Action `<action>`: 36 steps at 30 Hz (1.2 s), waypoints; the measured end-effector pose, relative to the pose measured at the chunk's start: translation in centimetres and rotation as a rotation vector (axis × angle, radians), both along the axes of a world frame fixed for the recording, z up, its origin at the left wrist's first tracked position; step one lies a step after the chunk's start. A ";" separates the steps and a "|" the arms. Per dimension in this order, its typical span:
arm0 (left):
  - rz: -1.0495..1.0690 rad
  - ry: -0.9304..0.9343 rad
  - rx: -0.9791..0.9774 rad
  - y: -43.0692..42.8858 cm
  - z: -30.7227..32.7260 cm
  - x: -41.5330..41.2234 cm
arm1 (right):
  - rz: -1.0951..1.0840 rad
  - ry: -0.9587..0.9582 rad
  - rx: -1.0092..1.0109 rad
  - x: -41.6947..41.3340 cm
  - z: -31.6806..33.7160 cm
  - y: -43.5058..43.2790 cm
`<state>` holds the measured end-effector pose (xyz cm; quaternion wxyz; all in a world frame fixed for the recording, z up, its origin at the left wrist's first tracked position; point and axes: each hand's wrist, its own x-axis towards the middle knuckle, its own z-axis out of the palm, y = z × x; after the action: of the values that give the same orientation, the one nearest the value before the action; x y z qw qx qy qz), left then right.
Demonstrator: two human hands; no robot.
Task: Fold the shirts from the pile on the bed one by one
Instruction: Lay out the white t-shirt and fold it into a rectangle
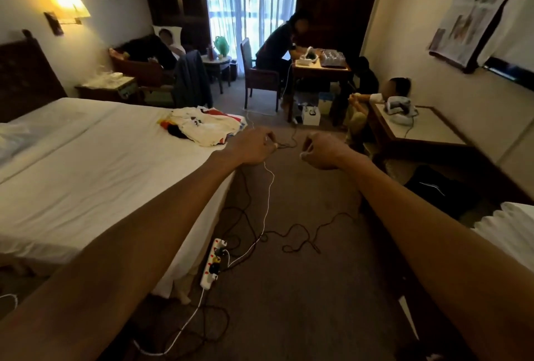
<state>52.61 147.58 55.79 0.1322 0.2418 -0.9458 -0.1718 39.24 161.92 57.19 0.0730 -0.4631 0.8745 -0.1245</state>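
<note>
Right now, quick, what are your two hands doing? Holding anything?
Left hand: fingers curled; a white cord runs past it, cannot tell if held.
Right hand: closed, fingers curled, holding nothing.

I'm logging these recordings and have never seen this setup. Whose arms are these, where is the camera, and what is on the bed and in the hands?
There is no machine here: a person does the task with bare hands. The single picture comes from a wide-angle camera worn on that person's head, looking forward and down, so both arms stretch out from the bottom edge. The left hand hovers by the corner of the white bed, fingers relaxed. The right hand is over the carpet, fingers curled in. Neither holds a shirt. The pile of shirts lies in a loose heap near the bed's far corner. On the floor are a power strip and loose cables.
</note>
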 end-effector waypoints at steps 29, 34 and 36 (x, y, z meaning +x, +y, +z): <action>0.524 0.121 0.063 -58.3 -4.9 -34.1 | 0.474 0.045 0.134 -41.9 -1.5 -64.6; 0.606 0.100 0.117 -72.0 -7.5 -37.3 | 0.514 0.022 0.158 -46.5 -3.9 -79.5; 0.645 0.104 0.132 -78.0 -8.0 -38.6 | 0.519 0.009 0.153 -48.0 -4.7 -86.4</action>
<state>13.96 69.59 47.83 0.2118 0.5278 -0.7993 -0.1943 -8.77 75.56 52.53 0.1333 -0.6653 0.7338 -0.0333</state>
